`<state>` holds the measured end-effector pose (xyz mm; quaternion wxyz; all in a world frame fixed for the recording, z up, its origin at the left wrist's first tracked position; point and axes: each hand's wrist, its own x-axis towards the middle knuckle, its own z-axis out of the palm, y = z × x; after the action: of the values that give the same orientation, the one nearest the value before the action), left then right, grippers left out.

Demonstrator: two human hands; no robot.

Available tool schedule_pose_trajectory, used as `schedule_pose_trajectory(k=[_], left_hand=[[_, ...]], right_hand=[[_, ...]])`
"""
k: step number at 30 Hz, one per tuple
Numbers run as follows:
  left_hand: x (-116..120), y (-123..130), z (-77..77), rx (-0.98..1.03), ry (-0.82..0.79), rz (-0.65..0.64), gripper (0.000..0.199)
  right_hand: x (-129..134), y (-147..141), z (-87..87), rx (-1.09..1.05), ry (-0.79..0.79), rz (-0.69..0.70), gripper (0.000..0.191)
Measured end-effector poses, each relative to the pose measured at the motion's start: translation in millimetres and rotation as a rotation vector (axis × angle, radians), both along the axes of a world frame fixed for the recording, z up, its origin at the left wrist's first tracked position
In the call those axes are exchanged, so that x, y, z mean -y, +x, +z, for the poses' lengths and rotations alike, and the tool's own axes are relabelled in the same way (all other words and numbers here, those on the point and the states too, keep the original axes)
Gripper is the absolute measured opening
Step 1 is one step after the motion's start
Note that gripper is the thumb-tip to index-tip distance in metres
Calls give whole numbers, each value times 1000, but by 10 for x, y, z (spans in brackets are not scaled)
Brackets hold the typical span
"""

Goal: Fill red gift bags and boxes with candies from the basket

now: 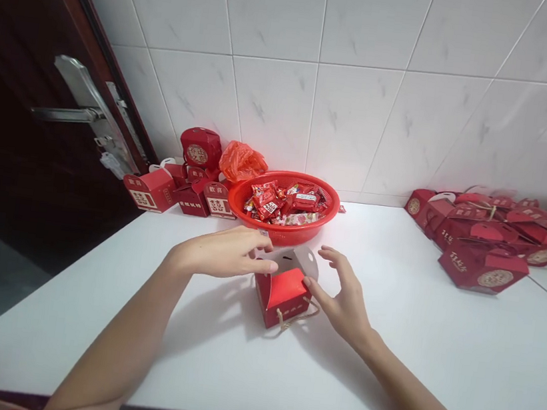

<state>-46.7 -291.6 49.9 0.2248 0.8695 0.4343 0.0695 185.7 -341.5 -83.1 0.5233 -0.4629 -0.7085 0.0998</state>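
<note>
A small red gift box (pixel 287 291) with a cord handle (pixel 307 314) at its near side stands on the white table. Its top is at least partly open, and a pale flap (pixel 307 261) rises at the back right. My left hand (pixel 227 253) hovers over the box's left side, fingers and thumb apart, gripping nothing. On the other side, my right hand (pixel 342 295) has its thumb at the box's right upper edge and its fingers spread beside the raised flap. The inside of the box is mostly hidden.
Behind the box stands a red plastic basket (pixel 282 234) of wrapped sweets (pixel 274 202). Red boxes (pixel 152 189) and a crumpled red plastic bag (pixel 242 160) are at the back left. More red boxes (pixel 485 263) cluster at the right. A tiled wall (pixel 355 121) borders the white table (pixel 385 354).
</note>
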Motion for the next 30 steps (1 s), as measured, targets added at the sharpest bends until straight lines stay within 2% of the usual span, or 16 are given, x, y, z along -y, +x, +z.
schedule_pose_trajectory(k=[4,8,13,21,25,30], left_hand=[[5,94,-15,-49,-51,-84,38],[6,118,3,-116,-75,-61,38],[17,76,55,-175,-194,-38,32],[41,60,38,-76,-344,-97,27],[62,-20,-32,57,-372,-94,27],[109,-88,-154,139,-424,-174,26]], right_hand=[[59,-53,-1,10,38,39,23],[58,-85,-35,6,27,52,18],[34,-94,-44,-35,15,58,16],[50,-144,-48,-40,21,67,17],[52,-150,-50,-30,5,47,17],[52,-167,-56,-28,-24,43,18]])
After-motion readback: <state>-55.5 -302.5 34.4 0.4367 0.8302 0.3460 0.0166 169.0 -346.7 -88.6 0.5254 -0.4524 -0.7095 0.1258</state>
